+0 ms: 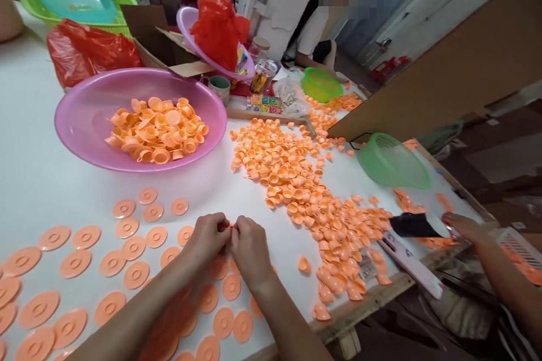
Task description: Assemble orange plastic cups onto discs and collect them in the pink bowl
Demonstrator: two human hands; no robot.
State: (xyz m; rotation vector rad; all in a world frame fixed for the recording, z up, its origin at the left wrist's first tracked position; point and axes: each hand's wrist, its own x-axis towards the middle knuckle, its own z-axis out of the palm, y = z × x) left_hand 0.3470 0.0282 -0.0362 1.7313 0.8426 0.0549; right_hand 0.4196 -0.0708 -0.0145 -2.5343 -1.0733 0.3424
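My left hand (210, 235) and my right hand (250, 241) meet over the white table (254, 203), fingertips pinched together. A sliver of a small orange plastic piece (231, 224) shows between them; its shape is mostly hidden by my fingers. Flat orange saucers (135, 275), each with a ring in its centre, lie spread on the table around and under my forearms. To the right of my hands runs a long heap of small orange toy cups (292, 180). One loose cup (304, 264) sits apart from the heap.
A pink basin (80, 130) holds assembled-looking orange cups and saucers. Behind it are a red plastic bag (91, 53) and an open cardboard box (146, 34). A green basket (393, 161) stands right. Another person's hand (461, 225) reaches in near a phone (412, 265); a second person sits behind.
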